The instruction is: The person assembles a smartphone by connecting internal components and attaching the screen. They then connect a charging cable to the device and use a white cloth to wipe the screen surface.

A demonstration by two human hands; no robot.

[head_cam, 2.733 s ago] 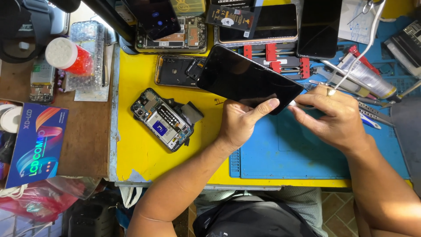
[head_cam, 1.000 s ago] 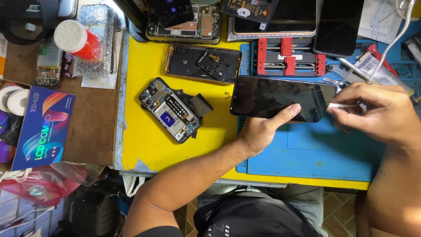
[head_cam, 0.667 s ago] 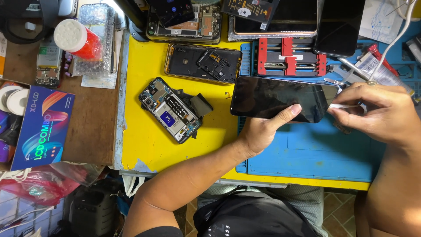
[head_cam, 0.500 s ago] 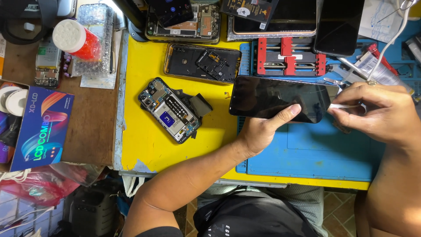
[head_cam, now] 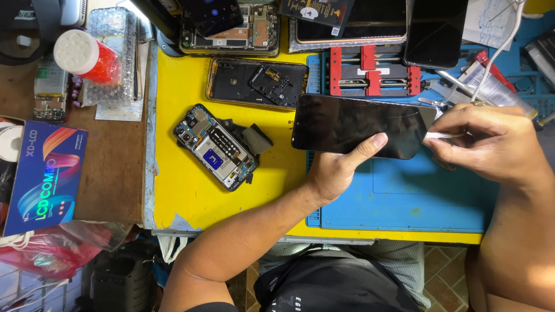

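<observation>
Holding a dark phone screen [head_cam: 358,126] flat above the counter, the left hand [head_cam: 338,170] supports it from below with the thumb pressed on the glass near its lower edge, so this grip is closed on the screen. The screen lies lengthwise over the seam where the yellow counter [head_cam: 173,190] meets the blue work mat [head_cam: 404,196], toward the middle of the counter. The right hand [head_cam: 491,144] sits just beside the screen's right end, its grip pinched narrow on a thin white tool [head_cam: 442,135] whose tip touches that end of the screen.

Left of the screen, an opened phone body [head_cam: 215,147] with its circuit board showing lies tilted on the yellow surface, apart from both hands. Behind it, nearer the far edge, a dark phone back frame [head_cam: 257,84] lies flat. To the right of that frame, a red and black clamp jig [head_cam: 373,72] rests at the far edge of the blue mat, just behind the screen. More phones and screens [head_cam: 352,23] are stacked along the far edge of the counter. A white cable [head_cam: 500,43] runs down from the far right corner toward the right hand.

On the brown wooden surface at the left edge stand a red bottle with a white cap [head_cam: 87,58] and a colourful box [head_cam: 43,173].
</observation>
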